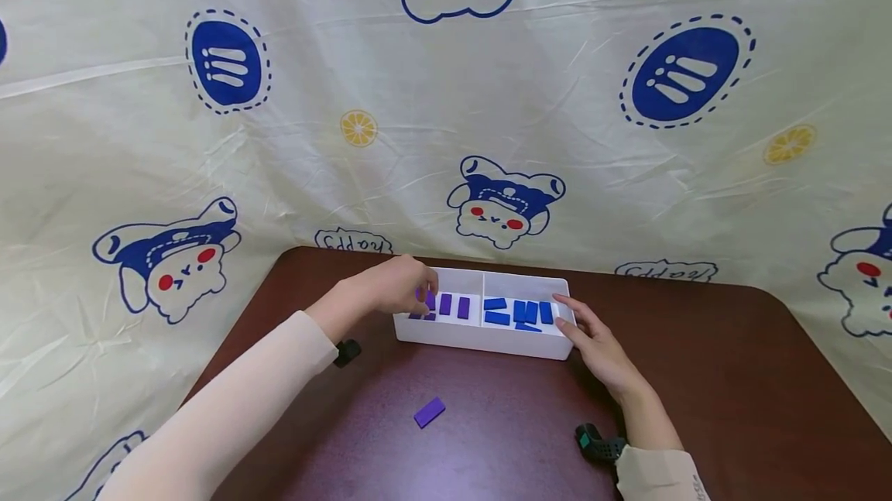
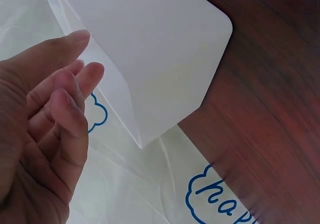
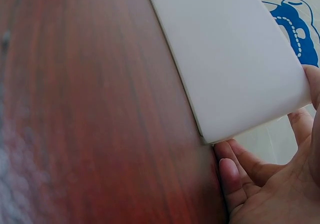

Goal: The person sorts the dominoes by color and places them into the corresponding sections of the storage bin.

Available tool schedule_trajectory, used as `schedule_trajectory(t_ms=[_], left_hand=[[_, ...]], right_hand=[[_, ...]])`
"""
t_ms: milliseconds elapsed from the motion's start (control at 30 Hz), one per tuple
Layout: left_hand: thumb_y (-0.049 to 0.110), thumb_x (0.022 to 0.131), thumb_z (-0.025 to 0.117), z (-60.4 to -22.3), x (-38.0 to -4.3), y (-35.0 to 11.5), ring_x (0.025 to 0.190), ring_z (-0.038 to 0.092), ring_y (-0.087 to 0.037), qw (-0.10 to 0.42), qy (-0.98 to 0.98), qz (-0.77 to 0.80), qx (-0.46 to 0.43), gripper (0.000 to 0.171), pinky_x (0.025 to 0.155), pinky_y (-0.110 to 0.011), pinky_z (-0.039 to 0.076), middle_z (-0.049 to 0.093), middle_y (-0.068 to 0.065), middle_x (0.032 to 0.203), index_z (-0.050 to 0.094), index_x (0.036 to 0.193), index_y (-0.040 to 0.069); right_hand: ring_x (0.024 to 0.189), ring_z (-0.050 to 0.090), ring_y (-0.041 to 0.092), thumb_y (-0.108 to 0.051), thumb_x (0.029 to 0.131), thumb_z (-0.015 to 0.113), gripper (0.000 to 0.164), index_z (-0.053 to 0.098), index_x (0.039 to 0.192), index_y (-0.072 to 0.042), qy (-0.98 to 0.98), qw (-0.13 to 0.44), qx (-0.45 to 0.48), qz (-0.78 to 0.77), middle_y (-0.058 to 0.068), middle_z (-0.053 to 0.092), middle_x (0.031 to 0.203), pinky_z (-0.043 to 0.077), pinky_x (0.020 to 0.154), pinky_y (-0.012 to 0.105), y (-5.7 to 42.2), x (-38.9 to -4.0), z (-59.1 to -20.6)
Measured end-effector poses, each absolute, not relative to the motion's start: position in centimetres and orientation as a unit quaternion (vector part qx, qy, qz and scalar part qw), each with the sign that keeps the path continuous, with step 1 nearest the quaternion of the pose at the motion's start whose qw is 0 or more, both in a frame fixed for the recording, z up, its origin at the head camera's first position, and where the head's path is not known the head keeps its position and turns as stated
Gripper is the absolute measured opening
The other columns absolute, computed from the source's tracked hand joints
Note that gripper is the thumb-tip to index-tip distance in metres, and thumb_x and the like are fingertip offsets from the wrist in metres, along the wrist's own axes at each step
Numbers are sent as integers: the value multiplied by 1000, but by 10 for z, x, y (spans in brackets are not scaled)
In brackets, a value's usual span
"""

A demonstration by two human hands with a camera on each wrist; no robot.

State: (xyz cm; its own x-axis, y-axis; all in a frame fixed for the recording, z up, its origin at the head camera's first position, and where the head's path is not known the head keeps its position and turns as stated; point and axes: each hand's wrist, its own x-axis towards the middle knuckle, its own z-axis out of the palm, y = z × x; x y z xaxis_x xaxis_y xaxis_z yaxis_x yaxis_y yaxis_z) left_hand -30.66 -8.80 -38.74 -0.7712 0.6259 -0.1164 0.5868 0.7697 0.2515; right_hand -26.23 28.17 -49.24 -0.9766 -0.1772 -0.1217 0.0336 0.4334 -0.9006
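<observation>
A white two-compartment box (image 1: 481, 341) stands near the table's far edge. Purple rectangular blocks (image 1: 463, 307) lie in its left compartment and blue ones (image 1: 532, 312) in its right. My left hand (image 1: 393, 286) is over the left compartment's outer end, fingers bent down among the purple blocks; in the left wrist view its thumb (image 2: 75, 42) and fingertips (image 2: 92, 74) are apart with no block visible between them. My right hand (image 1: 605, 350) holds the box's right end, thumb and forefinger at the rim. In the right wrist view its fingers (image 3: 255, 166) touch the end wall.
One loose purple block (image 1: 429, 413) lies on the dark brown table (image 1: 502, 423) in front of the box. A patterned cloth (image 1: 313, 152) hangs behind the table. Dark bands (image 1: 599, 444) are worn at both wrists.
</observation>
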Motion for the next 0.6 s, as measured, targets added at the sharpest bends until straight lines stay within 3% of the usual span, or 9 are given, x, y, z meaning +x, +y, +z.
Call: schedule_trajectory(t_ms=[167,433,600], left_hand=[[25,91,81,-388,-292,-90,83,63,-11,89,932,107,333,14,78,-27,54,72,9,88,75,101,18],[26,90,80,-391,-262,-88,80,62,-8,106,921,118,355,20,73,-25,52,72,11,88,77,106,15],[25,90,82,-395,-251,-85,79,61,-6,122,907,116,387,23,73,-23,53,75,5,93,76,109,13]], right_hand=[[141,41,40,-50,107,52,61,32,162,-33,841,96,-47,-530,19,31,165,35,115,67,281,-263,-494],[141,41,42,-49,107,51,61,31,163,-35,841,102,-48,-530,20,31,165,34,115,70,281,-264,-493],[142,40,42,-48,107,51,60,32,162,-35,839,98,-42,-533,19,30,166,32,115,71,283,-263,-494]])
